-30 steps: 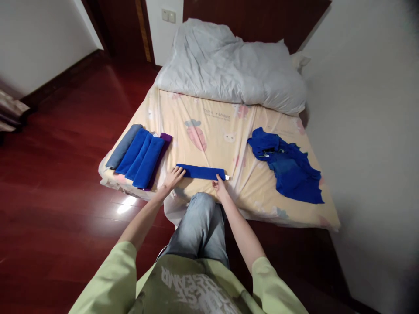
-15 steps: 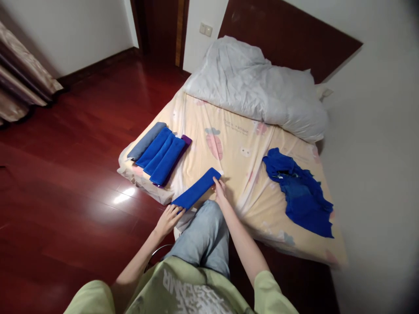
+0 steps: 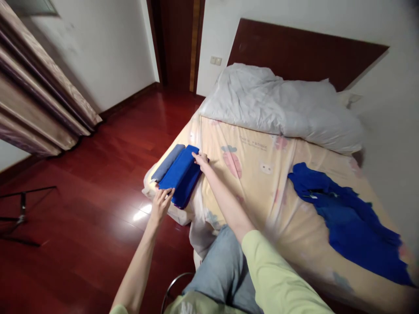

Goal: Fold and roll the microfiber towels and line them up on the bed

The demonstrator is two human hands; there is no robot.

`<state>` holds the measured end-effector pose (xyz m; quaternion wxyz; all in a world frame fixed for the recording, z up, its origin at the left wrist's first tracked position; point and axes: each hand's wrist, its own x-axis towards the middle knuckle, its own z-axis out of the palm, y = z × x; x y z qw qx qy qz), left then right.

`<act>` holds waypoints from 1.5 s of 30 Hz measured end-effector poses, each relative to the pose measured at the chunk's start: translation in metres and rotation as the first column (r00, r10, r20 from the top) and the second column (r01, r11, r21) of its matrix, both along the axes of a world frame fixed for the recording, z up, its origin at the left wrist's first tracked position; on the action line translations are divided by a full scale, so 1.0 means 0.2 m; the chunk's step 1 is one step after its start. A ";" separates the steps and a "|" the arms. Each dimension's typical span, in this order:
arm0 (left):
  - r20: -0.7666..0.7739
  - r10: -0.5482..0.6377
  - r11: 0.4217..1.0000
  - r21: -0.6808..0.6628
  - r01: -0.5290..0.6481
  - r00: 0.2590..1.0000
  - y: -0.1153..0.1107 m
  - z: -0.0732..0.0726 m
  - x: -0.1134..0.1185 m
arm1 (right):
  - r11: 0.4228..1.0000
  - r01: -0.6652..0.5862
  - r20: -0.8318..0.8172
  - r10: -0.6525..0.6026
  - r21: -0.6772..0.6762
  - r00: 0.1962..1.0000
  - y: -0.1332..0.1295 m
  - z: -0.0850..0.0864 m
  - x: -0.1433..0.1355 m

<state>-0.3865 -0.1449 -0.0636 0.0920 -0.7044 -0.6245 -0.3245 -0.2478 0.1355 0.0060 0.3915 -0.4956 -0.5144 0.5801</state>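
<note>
A long, narrow folded blue cloth is stretched between my two hands, above the row of folded cloths at the bed's left corner. My left hand pinches its near end. At the far end, my right hand grips the right edge between thumb and fingers. Left of it lies a grey-blue folded cloth. Other folded blue cloths show to the right and partly beneath, with a purple edge under them. Whether the held cloth rests on the row I cannot tell.
Loose blue cloths lie spread on the right of the bed. A grey-white quilt is bunched near the headboard. Black metal legs stand on the floor at left, below a curtain.
Both hands have carried the folded blue cloth from the bed's front edge, left and away from me, over the row of folded cloths. The view has turned left.
</note>
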 end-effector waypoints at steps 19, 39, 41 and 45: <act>0.399 -0.172 0.925 -0.249 0.287 0.901 -0.62 0.04 1.13 | 0.942 0.300 -0.151 -0.322 -0.151 0.935 -1.55 -0.25 1.27; -0.105 -0.461 0.849 -0.339 0.404 0.881 -0.74 0.02 1.52 | 0.897 0.275 -0.480 -0.421 -0.346 0.769 -1.72 -0.40 1.56; -0.104 -0.467 0.841 -0.359 0.405 0.878 -0.73 0.05 1.53 | 0.856 0.347 -0.465 -0.503 -0.383 0.728 -1.81 -0.47 1.66; -0.110 -0.462 0.834 -0.392 0.389 0.880 -0.72 0.12 1.54 | 0.819 0.451 -0.415 -0.570 -0.355 0.709 -1.95 -0.55 1.81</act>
